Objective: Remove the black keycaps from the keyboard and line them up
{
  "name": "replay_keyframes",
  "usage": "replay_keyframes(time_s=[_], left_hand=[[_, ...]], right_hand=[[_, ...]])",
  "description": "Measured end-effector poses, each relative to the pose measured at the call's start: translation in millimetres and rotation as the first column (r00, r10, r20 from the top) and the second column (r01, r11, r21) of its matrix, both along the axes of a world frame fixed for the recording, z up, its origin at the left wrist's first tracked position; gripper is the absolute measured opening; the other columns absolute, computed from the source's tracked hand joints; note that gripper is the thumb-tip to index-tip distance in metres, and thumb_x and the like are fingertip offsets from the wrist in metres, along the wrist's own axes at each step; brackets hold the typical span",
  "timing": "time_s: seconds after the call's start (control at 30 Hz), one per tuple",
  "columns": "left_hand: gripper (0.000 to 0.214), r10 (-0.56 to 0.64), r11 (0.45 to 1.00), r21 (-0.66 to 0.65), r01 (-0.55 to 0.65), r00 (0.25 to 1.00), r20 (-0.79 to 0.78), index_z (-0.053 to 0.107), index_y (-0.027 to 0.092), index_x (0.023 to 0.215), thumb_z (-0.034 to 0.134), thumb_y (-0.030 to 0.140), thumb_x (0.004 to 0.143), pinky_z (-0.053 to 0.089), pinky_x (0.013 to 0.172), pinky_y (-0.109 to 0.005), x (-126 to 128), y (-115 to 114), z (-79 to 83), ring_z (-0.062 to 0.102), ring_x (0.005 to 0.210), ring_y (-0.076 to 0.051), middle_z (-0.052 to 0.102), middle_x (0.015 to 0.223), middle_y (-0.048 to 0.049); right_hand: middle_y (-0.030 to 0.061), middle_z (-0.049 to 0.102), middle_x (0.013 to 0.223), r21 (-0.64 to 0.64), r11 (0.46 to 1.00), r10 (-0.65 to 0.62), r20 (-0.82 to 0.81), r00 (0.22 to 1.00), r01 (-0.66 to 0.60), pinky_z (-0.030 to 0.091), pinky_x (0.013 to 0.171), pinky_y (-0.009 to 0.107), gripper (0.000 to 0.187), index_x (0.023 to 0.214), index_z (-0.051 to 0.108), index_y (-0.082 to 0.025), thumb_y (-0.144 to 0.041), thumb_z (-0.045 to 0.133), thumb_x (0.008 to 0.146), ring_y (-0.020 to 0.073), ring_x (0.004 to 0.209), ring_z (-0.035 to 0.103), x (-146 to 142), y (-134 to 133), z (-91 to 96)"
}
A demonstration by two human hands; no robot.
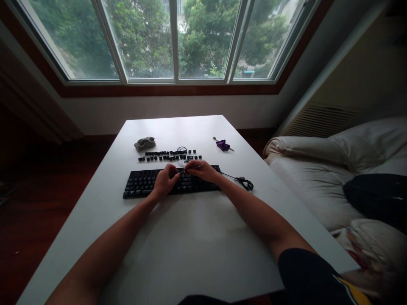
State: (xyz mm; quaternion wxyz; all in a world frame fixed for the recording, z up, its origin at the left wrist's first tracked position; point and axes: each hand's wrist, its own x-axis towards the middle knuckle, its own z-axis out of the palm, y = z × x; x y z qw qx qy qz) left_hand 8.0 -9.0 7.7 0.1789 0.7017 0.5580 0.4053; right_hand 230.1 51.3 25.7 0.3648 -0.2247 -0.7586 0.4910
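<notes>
Keyboard (140, 182) lying around the middle of the table (197, 233), its long side running roughly along the far edge. Close fingertip work on its keys is being judged the step in hand; whether a cap is being lifted or fitted cannot be told.

Left hand (165, 180) is being held low over the middle of the board, its fingertips being turned toward the right hand (199, 170), which is being held over the board's far right part. Fingertips of both are being held close together; whether anything is being clamped between them cannot be told, the spot being too small and dark.

The next move, by judgement, is calling for a fine, steady pinch straight above a single key, with the neighbouring keys and the loose keycaps (163, 158) being left unbumped. These are being laid out in two rows between the keyboard and the far edge, a dark loop (182, 149) lying at the farther row.

Surface: a grey cloth (145, 143) is lying toward the far left corner; a purple cloth (223, 145), with a thin stick showing at both ends, toward the far right. Coiled cable (244, 183) is resting beside the keyboard, toward the right edge.

Room: trees are being seen through the window (146, 42) beyond the far edge. A pale sofa (302, 186) is standing past the right edge; dark red floor (63, 178) is showing past the left.
</notes>
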Motion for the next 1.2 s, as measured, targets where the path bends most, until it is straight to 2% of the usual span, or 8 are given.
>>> replay_keyframes(time_s=[0.1,0.2,0.4,0.53,0.77,1.0,1.13,1.2], left_hand=[[0.024,-0.007,1.000,0.008,0.007,1.000,-0.006,0.064,0.026,0.111,0.062,0.032,0.088,0.050,0.077,-0.031,1,0,0.5,0.065,0.078,-0.018,0.072,0.091,-0.0004],[0.021,-0.090,0.994,0.052,0.092,0.996,-0.024,0.069,0.027,0.108,0.057,0.029,0.091,0.050,0.083,-0.031,2,-1,3.5,0.065,0.089,-0.019,0.070,0.101,-0.0021],[0.022,-0.148,0.987,0.067,0.146,0.989,0.025,0.071,0.024,0.106,0.054,0.032,0.094,0.051,0.081,-0.030,-1,-2,8.4,0.062,0.086,-0.018,0.065,0.101,-0.0050],[0.023,-0.142,0.988,0.072,0.140,0.989,0.031,0.072,0.023,0.099,0.050,0.026,0.095,0.050,0.080,-0.030,-2,-1,5.0,0.062,0.086,-0.018,0.066,0.099,-0.0049],[0.020,-0.163,0.982,0.070,0.177,0.973,-0.164,0.072,0.025,0.102,0.056,0.023,0.090,0.049,0.087,-0.034,1,-3,1.5,0.062,0.096,-0.022,0.067,0.100,-0.0048],[0.035,-0.213,0.961,0.109,0.255,0.929,-0.303,0.067,0.029,0.119,0.068,0.028,0.084,0.041,0.100,-0.045,6,-7,-0.4,0.056,0.110,-0.028,0.067,0.115,-0.0062],[0.030,-0.216,0.958,0.104,0.266,0.913,-0.345,0.069,0.029,0.115,0.068,0.027,0.085,0.040,0.099,-0.045,8,-6,-1.9,0.056,0.111,-0.028,0.066,0.114,-0.0060],[0.024,-0.221,0.957,0.099,0.272,0.908,-0.356,0.071,0.029,0.109,0.068,0.028,0.085,0.041,0.098,-0.044,8,-5,-1.5,0.056,0.110,-0.027,0.066,0.113,-0.0055]], right_hand=[[0.0053,0.071,0.092,-0.011,1.000,-0.004,-0.013,1.000,0.004,0.054,0.079,0.032,0.028,0.101,0.071,-0.017,-0.040,0.068,0.086,0.0180,0.086,0.066,1,1,1.0],[0.0052,0.071,0.092,-0.032,0.999,0.018,-0.021,1.000,-0.018,0.055,0.080,0.032,0.027,0.102,0.070,-0.017,-0.040,0.068,0.087,0.0176,0.085,0.066,1,1,2.8],[0.0036,0.072,0.088,-0.169,0.985,0.025,-0.057,0.998,-0.034,0.057,0.080,0.033,0.027,0.100,0.070,-0.018,-0.040,0.069,0.085,0.0177,0.083,0.068,8,4,10.2],[0.0029,0.071,0.084,-0.205,0.978,-0.062,-0.087,0.994,0.043,0.056,0.077,0.031,0.023,0.095,0.069,-0.017,-0.037,0.068,0.084,0.0162,0.079,0.067,17,11,15.5],[0.0017,0.065,0.070,-0.239,0.945,-0.245,-0.063,0.967,0.224,0.053,0.065,0.027,0.026,0.079,0.064,-0.016,-0.042,0.065,0.083,0.0141,0.066,0.062,30,28,14.8],[0.0006,0.058,0.063,-0.029,0.924,-0.382,0.002,0.924,0.382,0.047,0.064,0.027,0.036,0.073,0.058,-0.019,-0.045,0.047,0.095,0.0138,0.061,0.053,29,30,16.7],[0.0030,0.061,0.076,0.267,0.865,-0.465,0.115,0.878,0.424,0.045,0.075,0.028,0.036,0.075,0.059,-0.019,-0.041,0.042,0.098,0.0160,0.073,0.055,24,20,18.1],[0.0043,0.063,0.082,0.406,0.834,-0.473,0.176,0.863,0.374,0.043,0.078,0.029,0.035,0.079,0.060,-0.019,-0.038,0.040,0.100,0.0171,0.078,0.055,21,15,16.5]])
